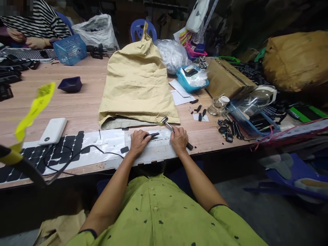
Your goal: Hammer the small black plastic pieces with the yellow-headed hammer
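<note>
My right hand [179,139] is wrapped round the handle of a small hammer [167,125], its metal head raised just above the front of the work surface. Between the fingers of my left hand [138,141] is a small black part [153,135], too small for me to tell its kind. Both hands are over a whitish sheet [151,152] at the table's front edge. Left of them, square black pieces [71,145] lie in rows on white backing. Behind my hands rests a large beige cloth sack [138,78].
A white power bank [53,131] with a black cable lies left. Beyond it stands a dark purple tray [70,84]. To the right are a turquoise basket [191,82], a glass jar [217,105] and a blue basket [256,119]. Another person [38,27] sits at the far left.
</note>
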Motion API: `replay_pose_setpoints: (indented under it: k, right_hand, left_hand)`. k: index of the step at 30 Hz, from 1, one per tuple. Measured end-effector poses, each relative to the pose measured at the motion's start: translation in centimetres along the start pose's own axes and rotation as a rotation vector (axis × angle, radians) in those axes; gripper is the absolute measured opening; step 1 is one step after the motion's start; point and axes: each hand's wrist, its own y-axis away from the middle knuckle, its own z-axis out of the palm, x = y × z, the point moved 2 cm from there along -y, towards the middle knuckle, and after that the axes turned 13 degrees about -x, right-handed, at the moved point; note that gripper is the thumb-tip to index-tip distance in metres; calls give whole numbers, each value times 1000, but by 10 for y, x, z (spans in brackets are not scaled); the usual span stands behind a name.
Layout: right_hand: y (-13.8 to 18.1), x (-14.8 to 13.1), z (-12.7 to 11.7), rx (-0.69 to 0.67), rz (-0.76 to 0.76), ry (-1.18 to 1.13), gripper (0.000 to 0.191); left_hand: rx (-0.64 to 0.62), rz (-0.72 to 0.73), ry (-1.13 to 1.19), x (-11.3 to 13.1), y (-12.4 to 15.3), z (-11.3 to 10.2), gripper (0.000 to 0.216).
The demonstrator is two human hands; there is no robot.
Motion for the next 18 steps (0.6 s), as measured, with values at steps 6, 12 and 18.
replay_pose_setpoints:
  k: [6, 12, 18]
  right_hand:
    - [0, -1, 0, 11, -12, 2, 34]
    - [1, -2, 0, 9, -9, 5, 34]
    - [2, 0, 1, 14, -13, 8, 33]
  left_hand:
    - [-226, 309, 12, 10, 50, 7, 22]
    - [-291, 422, -169, 18, 95, 33, 20]
    - [-175, 351, -92, 18, 76, 23, 23]
